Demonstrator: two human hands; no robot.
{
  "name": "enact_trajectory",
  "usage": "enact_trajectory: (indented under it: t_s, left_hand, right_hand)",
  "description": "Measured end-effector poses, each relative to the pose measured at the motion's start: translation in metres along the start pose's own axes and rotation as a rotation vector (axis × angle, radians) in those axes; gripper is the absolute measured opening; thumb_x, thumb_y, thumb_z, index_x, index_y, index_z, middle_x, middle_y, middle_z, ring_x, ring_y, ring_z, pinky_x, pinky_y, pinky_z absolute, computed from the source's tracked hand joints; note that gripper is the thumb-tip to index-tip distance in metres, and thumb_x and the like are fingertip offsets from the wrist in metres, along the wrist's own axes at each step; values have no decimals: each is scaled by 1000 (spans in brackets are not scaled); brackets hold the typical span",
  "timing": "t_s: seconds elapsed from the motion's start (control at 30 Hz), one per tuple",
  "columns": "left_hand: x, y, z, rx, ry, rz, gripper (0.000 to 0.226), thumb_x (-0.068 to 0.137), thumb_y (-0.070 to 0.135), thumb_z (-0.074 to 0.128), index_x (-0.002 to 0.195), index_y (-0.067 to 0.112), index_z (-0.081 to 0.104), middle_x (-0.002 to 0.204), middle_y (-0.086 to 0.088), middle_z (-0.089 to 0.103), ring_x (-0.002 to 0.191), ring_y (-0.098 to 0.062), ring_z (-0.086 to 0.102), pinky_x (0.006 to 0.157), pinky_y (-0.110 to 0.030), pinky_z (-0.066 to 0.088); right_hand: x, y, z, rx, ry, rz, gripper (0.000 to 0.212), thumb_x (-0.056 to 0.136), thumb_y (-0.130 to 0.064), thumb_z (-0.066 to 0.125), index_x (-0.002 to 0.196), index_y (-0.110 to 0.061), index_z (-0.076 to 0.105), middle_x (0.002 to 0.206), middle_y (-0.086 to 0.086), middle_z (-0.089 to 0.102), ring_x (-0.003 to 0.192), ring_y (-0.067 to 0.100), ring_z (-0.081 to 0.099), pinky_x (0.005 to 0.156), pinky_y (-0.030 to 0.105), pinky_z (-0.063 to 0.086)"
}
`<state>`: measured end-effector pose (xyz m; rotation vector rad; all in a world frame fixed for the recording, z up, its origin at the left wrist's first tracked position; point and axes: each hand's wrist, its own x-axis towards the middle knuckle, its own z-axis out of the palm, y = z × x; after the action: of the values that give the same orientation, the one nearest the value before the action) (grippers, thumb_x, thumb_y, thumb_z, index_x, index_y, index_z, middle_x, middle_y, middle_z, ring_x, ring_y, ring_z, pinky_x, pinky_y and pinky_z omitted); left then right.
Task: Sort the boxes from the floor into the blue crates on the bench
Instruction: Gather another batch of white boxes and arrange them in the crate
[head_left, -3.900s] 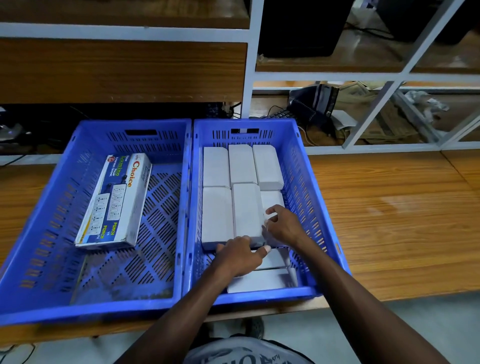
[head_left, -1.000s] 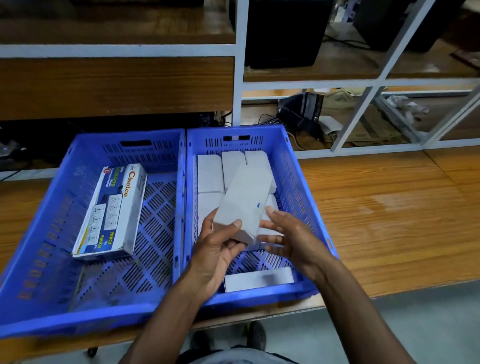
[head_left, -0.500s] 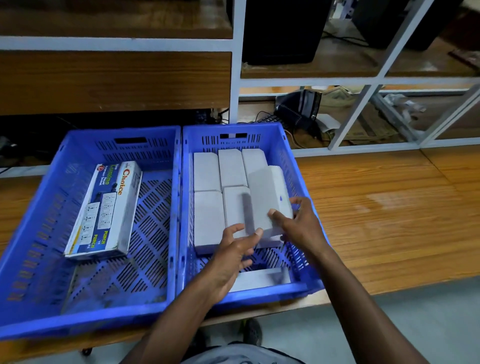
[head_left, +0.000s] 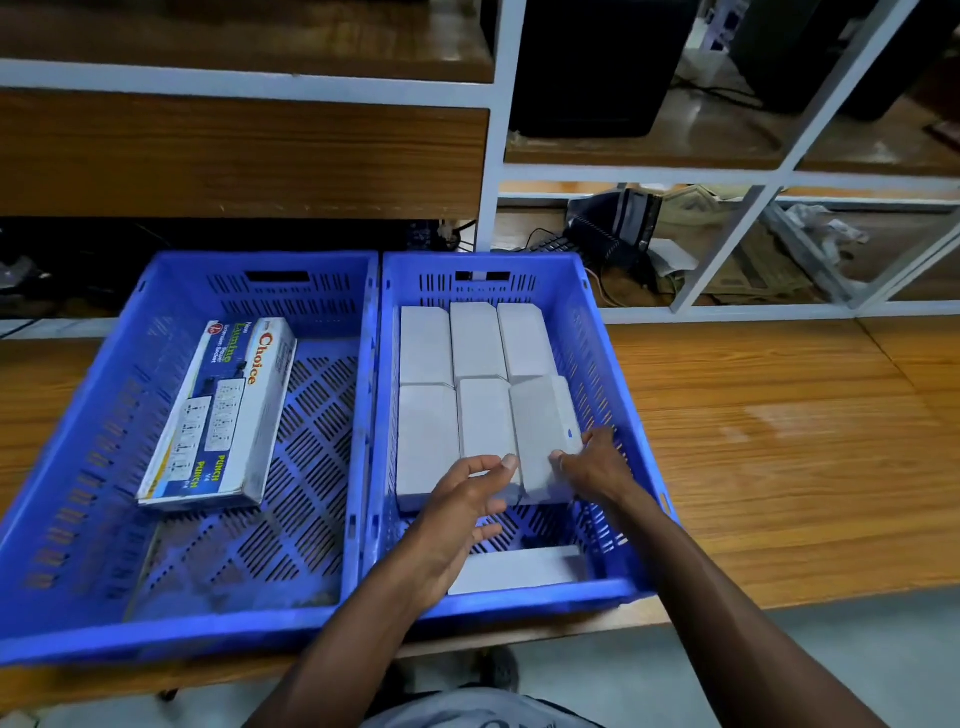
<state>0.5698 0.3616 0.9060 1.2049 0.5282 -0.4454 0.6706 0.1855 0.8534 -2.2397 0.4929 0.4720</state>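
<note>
**Last grey box going into the second row**

Wooden tabletop (head_left: 753, 441) is carrying two blue crates; the right crate (head_left: 618, 374) is holding the grey boxes. Right hand (head_left: 597, 467) is gripping the grey box (head_left: 540, 436) by its near end, while left hand (head_left: 462, 509) is steadying it with loosely spread fingertips (seemingly squaring it up). Its long axis is pointing away from both hands, matching its neighbours.

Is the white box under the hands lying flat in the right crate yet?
Not flat: the white box is tilted, its side face showing, beside flat neighbours in the right crate.
</note>
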Motion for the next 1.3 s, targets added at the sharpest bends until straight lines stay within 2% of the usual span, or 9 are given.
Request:
enact_trajectory:
  t_s: [0.1, 0.17, 0.23, 0.4, 0.63, 0.77, 0.87, 1.03, 1.3]
  left_hand:
    - [0, 0, -3, -7, -6, -4, 38, 91, 44, 68, 121, 22, 63, 126, -1, 65, 119, -23, 60, 107, -43, 49]
    - [0, -1, -4, 0, -11, -11, 43, 87, 48, 69, 120, 22, 63, 125, -1, 65, 119, -23, 61, 109, -45, 47]
    - [1, -1, -6, 21, -18, -16, 44, 85, 52, 68, 119, 24, 63, 125, -1, 66, 118, -23, 62, 109, -46, 47]
    - [3, -1, -10, 48, -14, -13, 61, 75, 61, 66, 123, 23, 63, 125, -3, 66, 116, -23, 64, 105, -43, 50]
    - [8, 1, -17, 74, 9, -2, 49, 94, 55, 60, 129, 21, 61, 124, -2, 68, 114, -21, 65, 94, -36, 53]
    - [9, 1, -17, 116, 18, 14, 51, 93, 56, 59, 131, 21, 61, 123, 0, 67, 114, -19, 64, 99, -38, 52]
    - [9, 2, -16, 160, 23, 19, 48, 95, 56, 57, 128, 22, 63, 123, 1, 67, 112, -17, 63, 93, -34, 52]
    - [7, 2, -16, 223, 20, 21, 43, 98, 56, 54, 124, 23, 64, 122, 4, 67, 112, -15, 62, 88, -32, 51]
    - [8, -3, -18, 263, 28, 9, 44, 98, 56, 54, 125, 23, 64, 121, 4, 68, 111, -15, 62, 94, -33, 52]
  right_hand:
    - [11, 3, 1, -30, -39, 44, 58, 96, -35, 66, 137, -5, 40, 131, 11, 57, 117, 28, 57, 106, 39, 45]
    - [18, 5, 2, -118, -48, 28, 55, 92, -36, 68, 133, -4, 47, 123, 12, 60, 111, 29, 59, 92, 37, 49]
    - [20, 3, 4, -184, -80, 19, 47, 93, -33, 67, 127, -3, 54, 115, 11, 60, 100, 27, 57, 79, 31, 43]
    - [27, 0, 11, -260, -100, 31, 55, 95, -28, 64, 138, 3, 49, 136, 19, 58, 119, 33, 60, 80, 29, 42]
    - [29, -4, 9, -287, -114, 47, 51, 90, -26, 68, 129, 3, 54, 124, 18, 64, 102, 29, 64, 68, 30, 46]
    - [27, -10, 8, -354, -119, 45, 47, 92, -27, 67, 126, 4, 55, 106, 13, 61, 85, 24, 59, 54, 28, 41]
    - [27, -10, 8, -361, -109, 43, 46, 93, -28, 67, 124, 4, 56, 104, 11, 60, 82, 22, 60, 63, 30, 46]
    - [25, -9, 7, -328, -130, 20, 62, 96, -41, 65, 135, 5, 52, 132, 18, 62, 116, 32, 63, 84, 34, 51]
    - [18, -10, 5, -254, -146, 11, 74, 97, -42, 64, 150, 2, 39, 152, 19, 48, 135, 33, 52, 105, 39, 45]
